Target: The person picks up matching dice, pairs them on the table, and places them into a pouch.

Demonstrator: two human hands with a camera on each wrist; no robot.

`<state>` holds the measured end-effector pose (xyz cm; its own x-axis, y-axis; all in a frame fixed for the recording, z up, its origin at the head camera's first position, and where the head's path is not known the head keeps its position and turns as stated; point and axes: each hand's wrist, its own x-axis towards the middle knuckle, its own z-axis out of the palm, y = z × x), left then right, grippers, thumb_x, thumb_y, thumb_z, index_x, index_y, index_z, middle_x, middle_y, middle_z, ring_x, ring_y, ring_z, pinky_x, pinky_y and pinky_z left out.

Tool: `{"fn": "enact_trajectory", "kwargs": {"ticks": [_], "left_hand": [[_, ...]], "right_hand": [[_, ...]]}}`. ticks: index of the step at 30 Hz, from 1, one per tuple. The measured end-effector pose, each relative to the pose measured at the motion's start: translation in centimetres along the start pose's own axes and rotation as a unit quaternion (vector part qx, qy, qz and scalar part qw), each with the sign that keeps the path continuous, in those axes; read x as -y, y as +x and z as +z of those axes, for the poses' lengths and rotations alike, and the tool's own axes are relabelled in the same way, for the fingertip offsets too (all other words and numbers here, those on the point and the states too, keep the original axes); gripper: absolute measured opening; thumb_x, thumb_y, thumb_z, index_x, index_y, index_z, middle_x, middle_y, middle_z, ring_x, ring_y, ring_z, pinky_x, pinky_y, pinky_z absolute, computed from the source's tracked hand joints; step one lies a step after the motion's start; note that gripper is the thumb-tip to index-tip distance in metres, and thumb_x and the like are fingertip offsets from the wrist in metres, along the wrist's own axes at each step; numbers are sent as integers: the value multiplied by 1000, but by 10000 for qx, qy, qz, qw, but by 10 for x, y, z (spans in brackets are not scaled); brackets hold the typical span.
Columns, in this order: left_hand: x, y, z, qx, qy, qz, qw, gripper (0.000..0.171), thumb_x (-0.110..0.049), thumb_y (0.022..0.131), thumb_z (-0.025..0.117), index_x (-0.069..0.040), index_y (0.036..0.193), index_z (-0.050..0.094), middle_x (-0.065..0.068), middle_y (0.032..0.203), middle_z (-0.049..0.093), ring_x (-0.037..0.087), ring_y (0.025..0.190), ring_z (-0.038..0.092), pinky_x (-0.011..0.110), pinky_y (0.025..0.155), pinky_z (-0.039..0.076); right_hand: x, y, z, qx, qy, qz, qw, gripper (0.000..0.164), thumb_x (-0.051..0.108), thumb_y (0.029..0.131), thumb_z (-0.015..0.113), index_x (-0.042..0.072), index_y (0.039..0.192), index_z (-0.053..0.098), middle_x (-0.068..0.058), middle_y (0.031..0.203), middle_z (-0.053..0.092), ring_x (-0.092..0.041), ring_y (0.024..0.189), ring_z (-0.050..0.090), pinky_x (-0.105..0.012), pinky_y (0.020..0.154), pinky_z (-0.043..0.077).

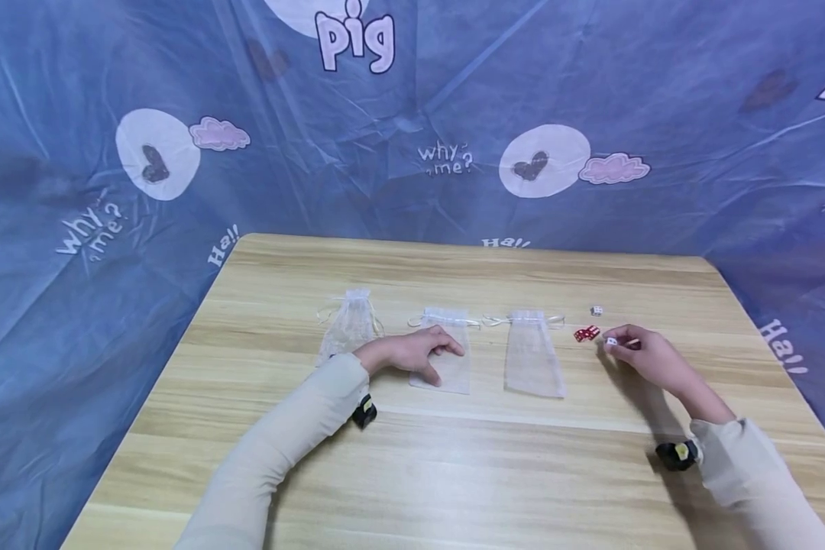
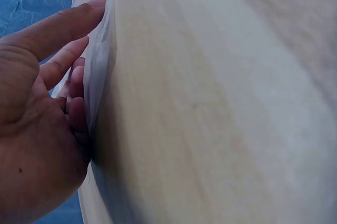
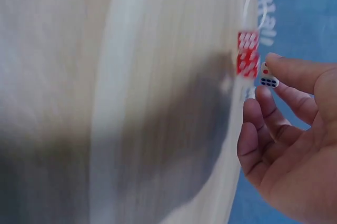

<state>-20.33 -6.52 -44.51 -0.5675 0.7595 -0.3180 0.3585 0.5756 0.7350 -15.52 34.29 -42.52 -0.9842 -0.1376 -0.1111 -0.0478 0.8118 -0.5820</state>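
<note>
A white die (image 1: 611, 341) is pinched between the thumb and fingers of my right hand (image 1: 649, 359), raised above the table. The right wrist view shows red and dark pips on this die (image 3: 268, 75). Just left of it two red dice (image 1: 587, 334) lie side by side, and another white die (image 1: 596, 311) sits behind them. My left hand (image 1: 412, 351) rests on the middle sheer white drawstring pouch (image 1: 456, 374), fingers loosely bent and thumb apart. In the left wrist view the pouch cloth (image 2: 100, 77) shows beside the thumb and fingers.
A second sheer pouch (image 1: 532, 359) lies flat between my hands, its ribbons spread at the top. A third pouch (image 1: 348, 328), gathered at its neck, is partly behind my left wrist. The wooden table (image 1: 412, 473) meets a blue printed cloth (image 1: 399, 191) at the back.
</note>
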Motion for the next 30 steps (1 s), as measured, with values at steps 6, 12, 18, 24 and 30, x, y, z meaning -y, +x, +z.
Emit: {"fn": "enact_trajectory", "kwargs": {"ticks": [6, 12, 18, 24, 30], "left_hand": [[0, -1, -2, 51, 103, -32, 9999, 64, -9, 76, 79, -17, 134, 55, 3, 121, 45, 13, 109, 43, 27, 101, 37], [-2, -1, -3, 31, 53, -41, 10000, 64, -8, 76, 79, -17, 134, 54, 4, 122, 44, 14, 109, 43, 28, 102, 37], [-3, -1, -3, 44, 63, -51, 10000, 64, -8, 76, 78, -17, 135, 54, 4, 122, 44, 14, 109, 42, 28, 101, 37], [-3, 0, -2, 52, 95, -35, 9999, 63, -8, 76, 78, -17, 133, 55, 3, 121, 44, 13, 108, 42, 27, 100, 37], [-3, 0, -1, 20, 34, -39, 10000, 63, -8, 75, 79, -16, 133, 55, 3, 118, 45, 12, 105, 41, 25, 97, 37]], "right_hand": [[27, -11, 10, 44, 180, -267, 9995, 29, 12, 92, 63, -6, 114, 61, -15, 91, 66, 3, 73, 52, -21, 60, 47], [53, -20, 23, 195, 316, -720, 9967, 26, 11, 89, 66, -3, 111, 63, -11, 90, 65, -3, 73, 54, -21, 61, 49], [75, -26, 42, 428, 566, -1083, 9916, 20, 7, 86, 68, -1, 105, 65, -5, 83, 62, -2, 71, 54, -22, 60, 50], [93, -33, 65, 862, 582, -1422, 9844, 16, 4, 85, 67, 3, 101, 66, -3, 88, 63, -1, 75, 53, -21, 64, 51], [107, -39, 88, 1492, 772, -1762, 9699, 16, 8, 86, 68, 6, 101, 66, -2, 96, 66, -3, 83, 58, -20, 74, 52]]}}
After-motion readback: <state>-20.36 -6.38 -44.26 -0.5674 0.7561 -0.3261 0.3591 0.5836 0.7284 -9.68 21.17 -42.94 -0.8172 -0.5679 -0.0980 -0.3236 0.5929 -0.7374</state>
